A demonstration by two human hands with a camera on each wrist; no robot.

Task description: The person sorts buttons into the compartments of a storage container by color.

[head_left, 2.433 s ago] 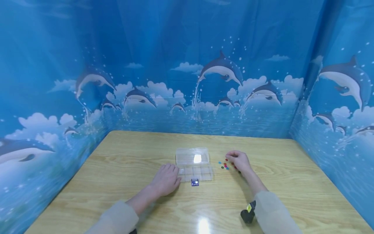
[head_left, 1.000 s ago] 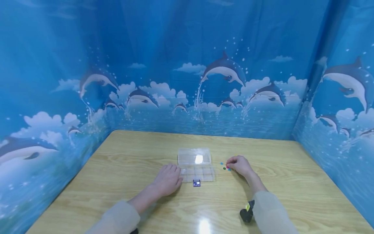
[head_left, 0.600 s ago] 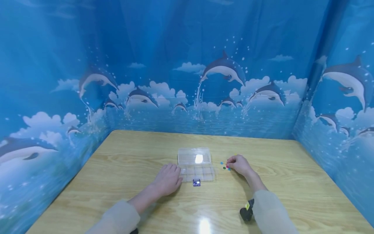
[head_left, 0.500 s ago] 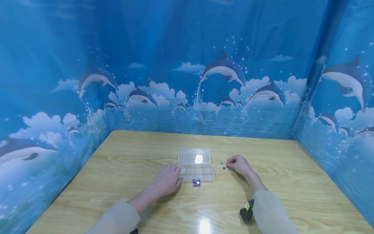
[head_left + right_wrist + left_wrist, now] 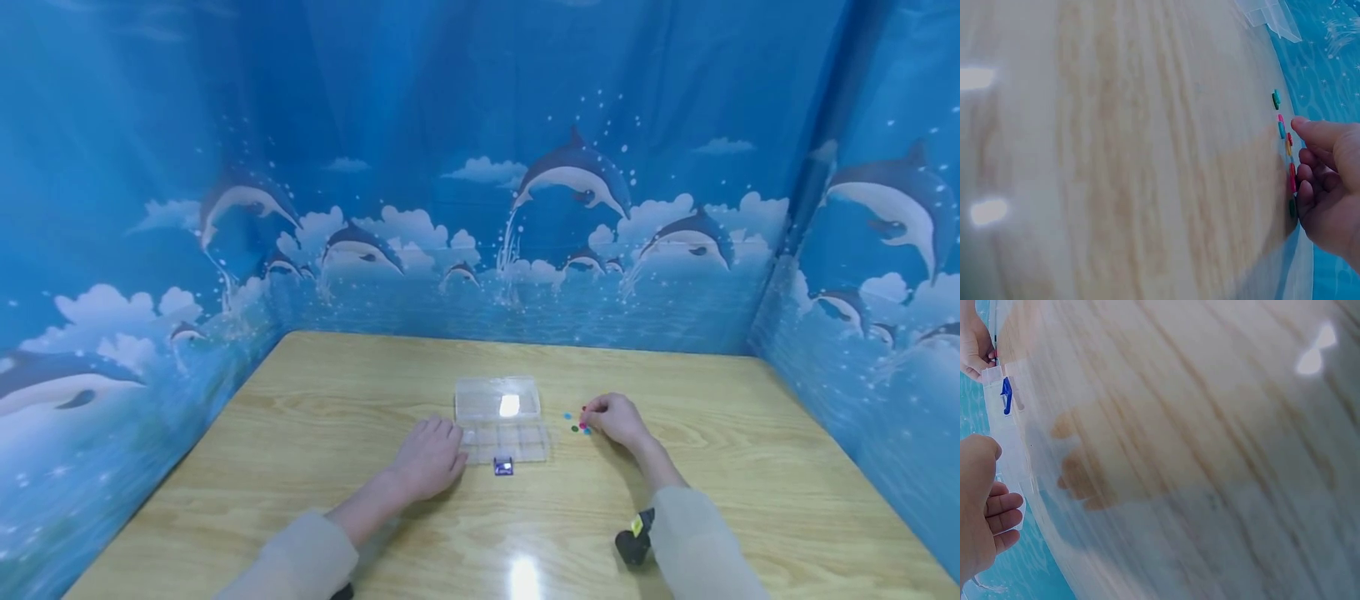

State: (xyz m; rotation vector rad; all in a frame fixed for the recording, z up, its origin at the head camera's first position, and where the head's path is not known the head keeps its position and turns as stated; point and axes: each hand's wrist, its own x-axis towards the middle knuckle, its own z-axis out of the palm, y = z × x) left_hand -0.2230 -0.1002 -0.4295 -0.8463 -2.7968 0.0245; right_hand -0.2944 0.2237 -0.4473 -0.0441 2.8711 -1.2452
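Note:
A clear plastic compartment box [image 5: 517, 442] lies on the table with its lid [image 5: 487, 398] laid back and a blue latch [image 5: 503, 467] at its front. My left hand [image 5: 427, 458] holds the box's left end, thumb at the front corner and fingers curled at the side, as the left wrist view also shows. Right of the box are small coloured discs: a green disc [image 5: 574, 428], a blue disc [image 5: 567, 416] and several others. My right hand [image 5: 615, 418] is over them, thumb and index finger together near a red disc [image 5: 584, 408]; I cannot tell if one is pinched.
The wood-grain table [image 5: 360, 383] has a blue dolphin-print curtain [image 5: 420, 167] along its back and sides. A black wrist camera [image 5: 633, 546] hangs beside the right sleeve. In the right wrist view, more discs [image 5: 1292, 178] sit close to the curled fingers.
Since the earliest frame, my right hand has shifted slightly toward me and left over the discs, then stayed nearly still. My left hand has kept its place at the box.

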